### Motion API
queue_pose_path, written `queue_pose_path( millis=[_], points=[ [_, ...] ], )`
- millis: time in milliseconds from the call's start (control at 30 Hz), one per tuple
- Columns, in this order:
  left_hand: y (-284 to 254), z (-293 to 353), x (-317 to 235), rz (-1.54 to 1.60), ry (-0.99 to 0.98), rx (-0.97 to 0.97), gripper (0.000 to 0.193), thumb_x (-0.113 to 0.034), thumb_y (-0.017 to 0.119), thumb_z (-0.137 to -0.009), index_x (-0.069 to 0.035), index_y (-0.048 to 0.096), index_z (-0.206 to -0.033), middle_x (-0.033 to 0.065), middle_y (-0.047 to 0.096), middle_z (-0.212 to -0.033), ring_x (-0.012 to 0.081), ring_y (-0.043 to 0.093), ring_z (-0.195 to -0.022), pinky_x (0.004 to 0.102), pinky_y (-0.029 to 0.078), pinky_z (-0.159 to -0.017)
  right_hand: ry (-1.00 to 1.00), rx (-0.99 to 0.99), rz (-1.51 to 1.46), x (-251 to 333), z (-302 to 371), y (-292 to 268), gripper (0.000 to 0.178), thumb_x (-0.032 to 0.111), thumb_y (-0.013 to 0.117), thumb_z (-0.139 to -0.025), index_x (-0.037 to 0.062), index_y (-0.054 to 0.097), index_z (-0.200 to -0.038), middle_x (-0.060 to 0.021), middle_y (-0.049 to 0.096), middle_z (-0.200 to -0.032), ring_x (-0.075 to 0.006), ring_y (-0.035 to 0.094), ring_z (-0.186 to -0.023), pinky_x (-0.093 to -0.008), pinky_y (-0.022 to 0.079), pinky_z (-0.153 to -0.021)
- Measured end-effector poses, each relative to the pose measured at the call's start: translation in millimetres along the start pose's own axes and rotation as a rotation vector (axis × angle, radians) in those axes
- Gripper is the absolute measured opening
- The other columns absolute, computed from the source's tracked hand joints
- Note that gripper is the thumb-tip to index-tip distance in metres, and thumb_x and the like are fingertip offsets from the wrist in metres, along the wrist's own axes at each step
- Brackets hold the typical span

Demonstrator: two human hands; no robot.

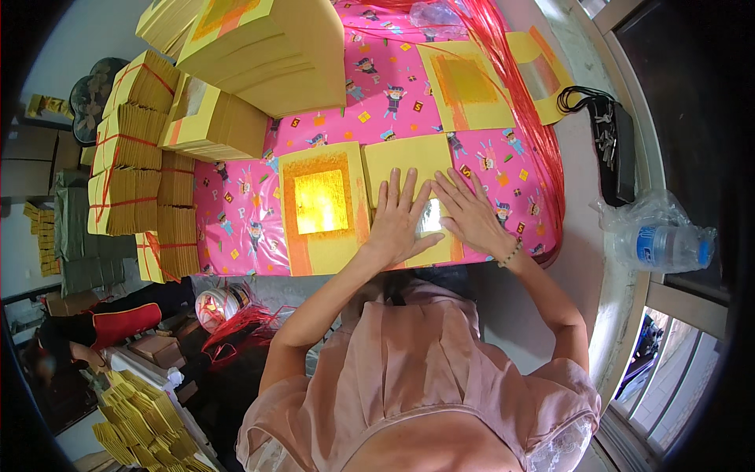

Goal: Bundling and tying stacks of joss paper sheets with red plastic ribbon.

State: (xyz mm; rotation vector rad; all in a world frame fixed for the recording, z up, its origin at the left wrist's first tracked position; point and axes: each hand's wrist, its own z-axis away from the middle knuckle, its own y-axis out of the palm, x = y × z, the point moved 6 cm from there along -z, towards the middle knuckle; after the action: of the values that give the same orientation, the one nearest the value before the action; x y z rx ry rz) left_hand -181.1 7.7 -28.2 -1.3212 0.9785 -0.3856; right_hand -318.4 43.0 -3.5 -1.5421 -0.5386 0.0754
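Note:
My left hand (399,222) lies flat with fingers spread on a yellow paper sheet (397,156) near the table's front edge. My right hand (474,218) rests on the same sheet's right side, its fingers stretched out and a beaded bracelet at the wrist. Between the two hands shows part of a silver foil patch (430,216); the rest of it is hidden under them. Just left of that sheet is a yellow paper (303,256) bearing a shiny gold foil square (322,202) with an orange border. Neither hand grips anything.
Tall paper stacks (267,63) and red-tied bundles (126,169) fill the table's left side. Red plastic strands (527,102) hang across its right side, over more foil papers (472,79). On the ledge at right lie keys on a black case (613,149) and a plastic bottle (668,246).

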Motion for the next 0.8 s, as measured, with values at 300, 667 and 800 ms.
queue_pose_path(
  millis=[300,667,800],
  points=[
    [-0.4,-0.5,-0.8,0.005,-0.010,-0.004,0.099,-0.065,0.056,-0.083,-0.005,0.020,-0.152,0.0280,0.012,-0.156,0.0529,0.004,-0.143,0.0627,0.011,-0.113,0.224,-0.332,-0.157,-12.4,4.2,-9.8,0.054,0.019,0.064,-0.088,0.0034,0.043,-0.135,-0.0181,0.044,-0.135,-0.0341,0.044,-0.124,-0.0456,0.036,-0.102],
    [-1.0,-0.5,-1.1,-0.016,-0.019,-0.005,0.100,-0.065,0.057,-0.082,-0.006,0.020,-0.153,0.0278,0.013,-0.156,0.0523,0.006,-0.143,0.0625,0.013,-0.113,0.668,-0.369,-0.658,-49.1,-1.5,8.3,0.027,0.025,0.071,-0.087,0.0030,0.057,-0.095,-0.0093,0.062,-0.070,-0.0185,0.060,-0.057,-0.0330,0.046,-0.053],
    [-0.8,-0.4,-1.5,-0.014,-0.026,0.002,0.098,-0.065,0.057,-0.082,-0.008,0.019,-0.153,0.0277,0.012,-0.156,0.0524,0.006,-0.143,0.0628,0.013,-0.113,0.664,-0.309,-0.655,-49.9,-1.7,9.6,0.029,0.028,0.071,-0.087,0.0015,0.060,-0.084,-0.0099,0.063,-0.067,-0.0184,0.060,-0.056,-0.0333,0.045,-0.052]
  ],
)
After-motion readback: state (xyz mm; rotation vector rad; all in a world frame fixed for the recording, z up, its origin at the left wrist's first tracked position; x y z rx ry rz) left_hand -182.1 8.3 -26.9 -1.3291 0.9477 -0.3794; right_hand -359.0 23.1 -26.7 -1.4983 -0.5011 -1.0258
